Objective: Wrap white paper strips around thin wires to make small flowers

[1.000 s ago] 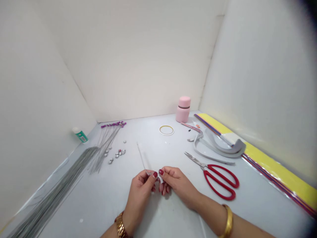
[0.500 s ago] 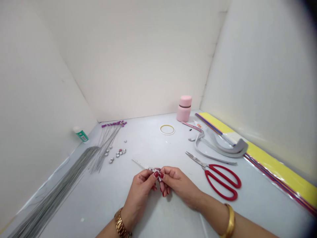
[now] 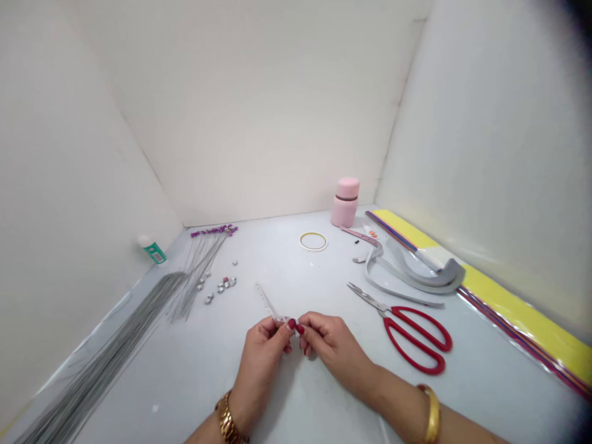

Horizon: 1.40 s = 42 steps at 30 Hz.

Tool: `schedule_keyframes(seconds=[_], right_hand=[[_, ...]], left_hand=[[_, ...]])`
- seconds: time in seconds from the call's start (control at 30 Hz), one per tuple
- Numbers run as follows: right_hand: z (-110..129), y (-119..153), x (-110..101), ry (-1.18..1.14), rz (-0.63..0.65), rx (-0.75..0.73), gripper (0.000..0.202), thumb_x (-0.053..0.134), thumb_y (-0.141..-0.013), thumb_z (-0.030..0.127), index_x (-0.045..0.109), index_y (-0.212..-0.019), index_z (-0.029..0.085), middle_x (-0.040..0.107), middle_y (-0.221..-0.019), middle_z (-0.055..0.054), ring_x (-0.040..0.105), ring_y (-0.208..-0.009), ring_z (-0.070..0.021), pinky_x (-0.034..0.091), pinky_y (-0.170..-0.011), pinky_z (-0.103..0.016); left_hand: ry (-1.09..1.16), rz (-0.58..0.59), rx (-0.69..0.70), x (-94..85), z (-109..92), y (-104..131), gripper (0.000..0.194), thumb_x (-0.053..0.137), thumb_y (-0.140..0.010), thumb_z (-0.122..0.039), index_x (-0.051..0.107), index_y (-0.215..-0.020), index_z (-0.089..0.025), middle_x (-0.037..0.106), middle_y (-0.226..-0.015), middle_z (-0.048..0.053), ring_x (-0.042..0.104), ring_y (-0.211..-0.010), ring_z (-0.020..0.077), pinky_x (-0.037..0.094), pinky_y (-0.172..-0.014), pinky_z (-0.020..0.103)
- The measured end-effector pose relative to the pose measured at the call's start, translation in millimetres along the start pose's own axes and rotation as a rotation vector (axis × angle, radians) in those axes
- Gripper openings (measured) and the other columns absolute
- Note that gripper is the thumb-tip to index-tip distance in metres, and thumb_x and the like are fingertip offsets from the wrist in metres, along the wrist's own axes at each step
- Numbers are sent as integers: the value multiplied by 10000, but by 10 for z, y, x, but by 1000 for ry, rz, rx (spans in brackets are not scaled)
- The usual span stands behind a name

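A narrow white paper strip with small marks (image 3: 264, 298) sticks out up and to the left from between my fingers. My left hand (image 3: 266, 348) is closed on it, thumb pressed against the forefinger. My right hand (image 3: 327, 340) is closed too, its thumb and forefinger pinching at the strip's near end; that end is mostly hidden by the fingertips. Both thumbs almost meet over the white table (image 3: 319, 394). Right of my right hand lies a pair of red-handled scissors (image 3: 393, 320), blades pointing away to the left.
At the left lie grey wires (image 3: 124, 345), purple-tipped stems (image 3: 203, 253) and several silver bits (image 3: 222, 285). Farther off are a glue stick (image 3: 152, 250), a tape ring (image 3: 313, 242) and a pink flask (image 3: 345, 203). Grey strips (image 3: 411, 277) and yellow sheets (image 3: 504, 296) lie at the right.
The free end of the strip has swung up and a little to the right, standing steeper. My fingers have shifted slightly, with the right fingers curled in more.
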State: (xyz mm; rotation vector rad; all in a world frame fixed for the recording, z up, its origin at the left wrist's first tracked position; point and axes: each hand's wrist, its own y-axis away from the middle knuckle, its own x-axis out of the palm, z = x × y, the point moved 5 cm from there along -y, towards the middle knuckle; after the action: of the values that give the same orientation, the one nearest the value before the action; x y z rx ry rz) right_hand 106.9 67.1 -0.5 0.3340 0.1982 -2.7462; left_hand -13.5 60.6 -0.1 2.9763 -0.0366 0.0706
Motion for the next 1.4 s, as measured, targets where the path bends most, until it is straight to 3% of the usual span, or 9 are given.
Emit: schedule_keyframes(seconds=[0.23,0.47,0.63,0.77,0.87,1.0,1.4], right_hand=[[26,23,3,43,17,-41,208,428,-849,253,530,-688,170,523,-591,19,481,-547,-101,380,-543,-209],[-27,-12,34,-285,44,156,310,411,-842,412,496,-685,158,525,-559,24,483,-492,-85,375,-495,-195],[-52,-30,48,-343,74,175,314,391,-846,420,511,-718,159,555,-602,14,499,-497,-82,366,-492,-194],[-50,-25,35,-249,70,103,101,506,-795,268,528,-776,171,541,-616,32,492,-525,-85,377,-516,-200],[-26,-19,2,-108,25,39,60,503,-785,187,550,-754,168,501,-563,45,463,-523,-86,364,-520,-200],[-5,-19,-20,-82,-2,43,138,481,-807,227,561,-718,159,507,-578,31,464,-516,-88,368,-503,-202],[-68,-48,33,-327,51,125,233,486,-816,342,526,-696,146,545,-569,16,482,-488,-81,377,-493,-204]], left_hand=[[-85,-53,2,-16,-22,8,249,590,-724,-267,505,-525,-145,507,-486,-35,440,-498,94,352,-499,187],[-26,136,62,76,-37,19,303,501,-802,-304,480,-539,-155,538,-515,-6,516,-560,133,379,-567,232],[29,100,14,35,9,-2,282,542,-778,-303,485,-546,-153,530,-516,-12,487,-531,118,369,-553,226],[82,-10,-19,-28,31,-10,267,558,-764,-289,489,-547,-151,496,-501,-33,441,-505,91,351,-535,201],[68,-5,-28,-20,31,-6,263,578,-744,-281,500,-532,-146,500,-495,-30,444,-505,92,352,-528,196],[55,18,-14,-9,25,-5,248,577,-741,-273,522,-536,-144,503,-494,-36,441,-493,88,353,-514,189],[38,70,-7,23,14,-10,266,584,-743,-284,506,-535,-138,524,-508,-12,465,-519,100,359,-530,204]])
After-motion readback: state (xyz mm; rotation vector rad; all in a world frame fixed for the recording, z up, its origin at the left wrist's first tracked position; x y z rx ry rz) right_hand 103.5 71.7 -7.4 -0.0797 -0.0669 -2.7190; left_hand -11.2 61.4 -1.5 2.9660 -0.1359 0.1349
